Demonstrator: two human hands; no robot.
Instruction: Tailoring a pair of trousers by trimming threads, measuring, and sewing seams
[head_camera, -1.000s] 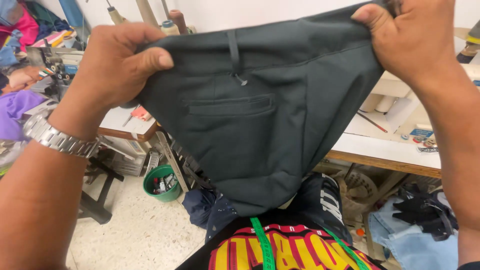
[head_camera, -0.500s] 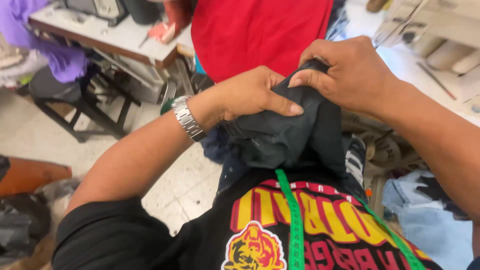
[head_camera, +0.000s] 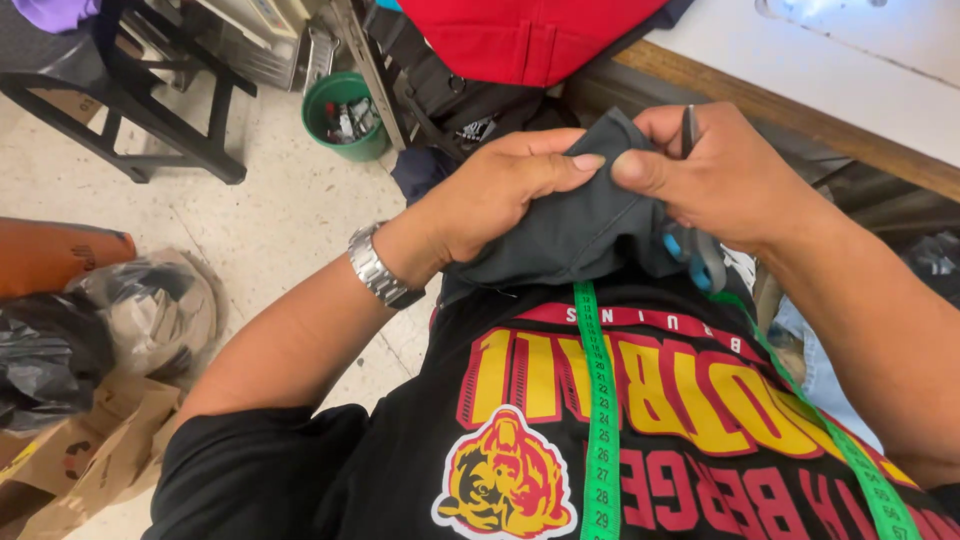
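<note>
Both my hands hold a bunched dark grey garment (head_camera: 570, 235) against my chest. My left hand (head_camera: 500, 195), with a metal watch on its wrist, pinches the cloth's upper edge between thumb and fingers. My right hand (head_camera: 715, 175) grips the same edge from the right, thumb tip close to the left thumb. A thin dark tool sticks up between the right fingers, and blue scissor handles (head_camera: 695, 255) show under that hand. A green measuring tape (head_camera: 600, 400) hangs over my black printed shirt.
A red cloth (head_camera: 520, 35) lies at the top, beside a white table with a wooden edge (head_camera: 800, 115). A green bucket (head_camera: 345, 115) and a black stool (head_camera: 110, 90) stand on the tiled floor. Bags and paper (head_camera: 90, 340) lie at the left.
A second ago I held the garment spread wide and high. Since then my hands have come together, bunching it low by my chest, and my view has tilted down.
</note>
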